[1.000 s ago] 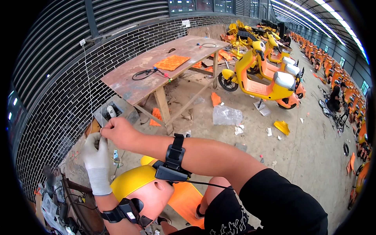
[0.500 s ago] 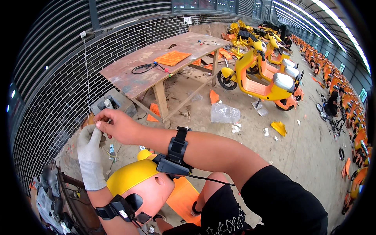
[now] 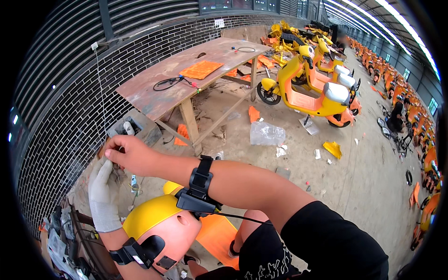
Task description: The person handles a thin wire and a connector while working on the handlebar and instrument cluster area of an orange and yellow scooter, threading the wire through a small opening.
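My right hand (image 3: 120,152), bare, is pinched at a thin white cord (image 3: 100,88) that runs down from a wall socket (image 3: 94,45). Just below it, touching, my left hand (image 3: 101,191) in a white knitted glove has its fingers bent together, their tips partly hidden, and what they hold is too small to make out. Both forearms wear black straps with devices. Beneath my arms stands a yellow and pink scooter (image 3: 154,212) with an orange footboard (image 3: 218,231), where my leg and foot show.
A worn wooden table (image 3: 144,100) carries an orange panel and cables. Yellow scooters (image 3: 310,109) stand at right, beside scattered scraps and clear plastic (image 3: 267,134). A person in black (image 3: 397,119) crouches near rows of orange scooters. A metal frame with clutter (image 3: 79,233) is at lower left.
Both hands have shifted left, still together at the cord. My right thumb and fingers have changed their position slightly, and the gloved fingers now sit a little farther left.
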`<state>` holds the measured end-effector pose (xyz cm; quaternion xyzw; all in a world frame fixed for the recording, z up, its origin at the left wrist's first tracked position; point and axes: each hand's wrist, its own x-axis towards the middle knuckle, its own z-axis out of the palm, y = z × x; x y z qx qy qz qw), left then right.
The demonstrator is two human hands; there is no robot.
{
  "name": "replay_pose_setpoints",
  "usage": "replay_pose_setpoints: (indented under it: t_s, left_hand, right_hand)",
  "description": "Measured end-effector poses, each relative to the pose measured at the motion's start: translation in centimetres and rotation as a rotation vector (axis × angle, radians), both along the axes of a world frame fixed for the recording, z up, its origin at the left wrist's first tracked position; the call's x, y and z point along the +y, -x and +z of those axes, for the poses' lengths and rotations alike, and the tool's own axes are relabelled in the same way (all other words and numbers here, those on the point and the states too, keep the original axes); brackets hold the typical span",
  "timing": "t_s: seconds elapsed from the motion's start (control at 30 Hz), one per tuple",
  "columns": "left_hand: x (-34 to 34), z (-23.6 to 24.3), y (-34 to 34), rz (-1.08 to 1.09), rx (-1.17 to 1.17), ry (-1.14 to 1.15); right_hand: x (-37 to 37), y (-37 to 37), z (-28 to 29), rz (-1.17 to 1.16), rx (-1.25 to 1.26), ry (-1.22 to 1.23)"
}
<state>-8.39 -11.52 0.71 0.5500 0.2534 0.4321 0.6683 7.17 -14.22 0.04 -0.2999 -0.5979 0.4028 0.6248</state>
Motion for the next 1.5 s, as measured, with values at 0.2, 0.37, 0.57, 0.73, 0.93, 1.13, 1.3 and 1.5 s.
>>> replay_pose_setpoints:
  t_s: [0.2, 0.37, 0.57, 0.73, 0.93, 1.13, 1.3, 1.5]
  left_hand:
    - [0.9, -0.4, 0.5, -0.051, -0.027, -0.028]
    - [0.7, -0.3, 0.6, -0.119, -0.045, 0.014]
    - [-0.2, 0.1, 0.0, -0.069, -0.038, -0.007]
    - [0.6, -0.3, 0.5, -0.068, -0.006, -0.007]
    - [0.9, -0.4, 0.6, -0.108, 0.008, -0.049]
    - [0.6, -0.3, 0.4, 0.107, 0.214, -0.171]
    - [-1.1, 0.3, -0.8, 0.365, 0.483, -0.428]
    - [-1.4, 0.5, -1.3, 0.406, 0.467, -0.479]
  right_hand:
    - [0.2, 0.0, -0.2, 0.033, 0.011, -0.031]
    - [0.2, -0.7, 0.1, 0.084, -0.014, -0.018]
    - [-0.1, -0.8, 0.4, 0.009, -0.02, 0.031]
    - [0.0, -0.8, 0.4, 0.017, -0.001, 0.044]
    - [-0.8, -0.6, 0.7, -0.068, -0.051, 0.115]
    - [-0.6, -0.1, 0.4, -0.119, -0.064, 0.182]
    - [-0.8, 0.0, 0.2, -0.113, -0.003, 0.281]
    - [-1.1, 0.4, 0.6, -0.073, 0.128, 0.376]
